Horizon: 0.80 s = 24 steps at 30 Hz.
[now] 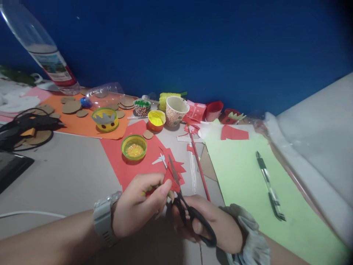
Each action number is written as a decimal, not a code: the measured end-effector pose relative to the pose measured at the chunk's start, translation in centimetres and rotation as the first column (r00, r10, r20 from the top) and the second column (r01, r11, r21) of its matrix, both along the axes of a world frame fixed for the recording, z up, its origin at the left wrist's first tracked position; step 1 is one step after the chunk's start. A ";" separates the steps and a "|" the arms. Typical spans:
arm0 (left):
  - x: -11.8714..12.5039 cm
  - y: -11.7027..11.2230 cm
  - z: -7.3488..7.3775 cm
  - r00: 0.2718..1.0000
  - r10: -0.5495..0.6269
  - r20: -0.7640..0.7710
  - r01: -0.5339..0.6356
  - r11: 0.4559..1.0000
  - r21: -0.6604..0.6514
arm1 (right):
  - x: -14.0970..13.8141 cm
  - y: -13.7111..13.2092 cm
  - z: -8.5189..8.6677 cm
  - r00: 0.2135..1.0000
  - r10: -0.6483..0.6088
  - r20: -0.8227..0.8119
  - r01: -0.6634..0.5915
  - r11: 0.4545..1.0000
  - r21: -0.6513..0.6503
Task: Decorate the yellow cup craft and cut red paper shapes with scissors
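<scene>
In my left hand, thumb and fingers pinch a small piece of red paper. My right hand is closed round the black handles of a pair of scissors. The scissor blades point away from me and lie against the red piece, slightly parted. Under and beyond the hands is a red sheet with jagged red cut-outs on it. A green-and-yellow striped small bowl stands on that sheet, with yellow and clear stuff inside. Something yellow partly shows beneath my left fingers.
Light green paper at right bears a pen. A red pencil-like stick lies beside it. Behind stand a patterned paper cup, a yellow-lined cup and a crowned striped cup. A tall bottle and black cables are left.
</scene>
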<state>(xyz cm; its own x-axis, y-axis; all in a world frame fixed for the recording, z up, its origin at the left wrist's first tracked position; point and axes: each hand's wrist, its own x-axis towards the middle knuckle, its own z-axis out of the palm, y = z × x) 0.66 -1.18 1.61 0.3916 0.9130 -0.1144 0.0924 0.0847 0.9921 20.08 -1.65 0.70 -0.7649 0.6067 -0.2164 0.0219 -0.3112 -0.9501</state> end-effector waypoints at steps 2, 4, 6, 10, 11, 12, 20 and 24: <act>0.0 0.0 0.0 1.000 -0.001 0.002 0.001 1.000 0.000 | 0.0 0.1 0.0 1.000 0.016 0.001 -0.016 1.000 0.002; 0.0 0.0 0.1 1.000 0.001 0.002 -0.001 1.000 -0.011 | 0.0 0.2 0.0 0.999 0.033 0.001 -0.033 0.999 -0.007; 0.0 0.0 0.1 1.000 0.005 0.007 -0.004 1.000 -0.021 | 0.1 0.2 0.0 0.999 0.049 -0.004 -0.049 0.999 -0.009; 0.0 0.0 0.2 0.999 -0.002 0.032 0.002 1.000 -0.018 | 0.1 0.2 -0.1 0.999 0.032 -0.006 -0.032 0.999 -0.009; 0.0 0.0 0.1 0.999 -0.001 0.034 0.002 1.000 -0.016 | 0.2 0.2 -0.1 1.000 0.030 -0.001 -0.030 0.999 -0.011; 0.0 0.0 0.1 0.999 0.000 0.034 0.000 1.000 -0.014 | 0.2 0.3 -0.2 0.999 0.034 0.004 -0.034 0.999 -0.013; 0.0 0.0 0.0 0.999 -0.001 0.043 0.001 1.000 -0.002 | 0.4 0.5 -0.3 0.997 0.078 0.011 -0.078 0.997 -0.008; -0.1 -0.1 0.1 0.999 0.002 0.042 -0.001 1.000 -0.012 | 0.2 0.3 -0.1 0.999 0.047 0.004 -0.047 0.999 -0.022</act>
